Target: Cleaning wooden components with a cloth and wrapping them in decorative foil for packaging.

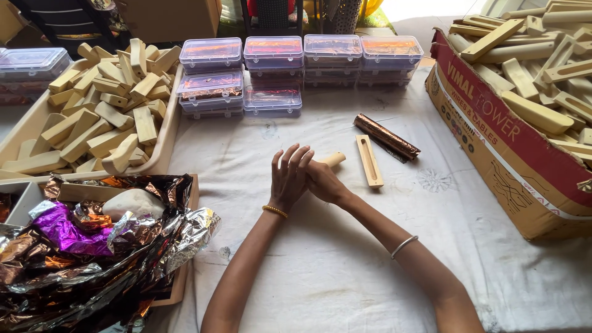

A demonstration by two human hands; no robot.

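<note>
One wooden piece (332,160) was gripped in the right hand (322,182), left hand (288,179) pressed alongside, fingers spread. Foil-wrapped stick (386,137) lay done nearby; slotted strip (369,161) & piles of blocks (111,111) were left bare.

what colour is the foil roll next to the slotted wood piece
Shiny copper-brown, seen in the head view: the foil roll lies right of the slotted wood piece.
</note>
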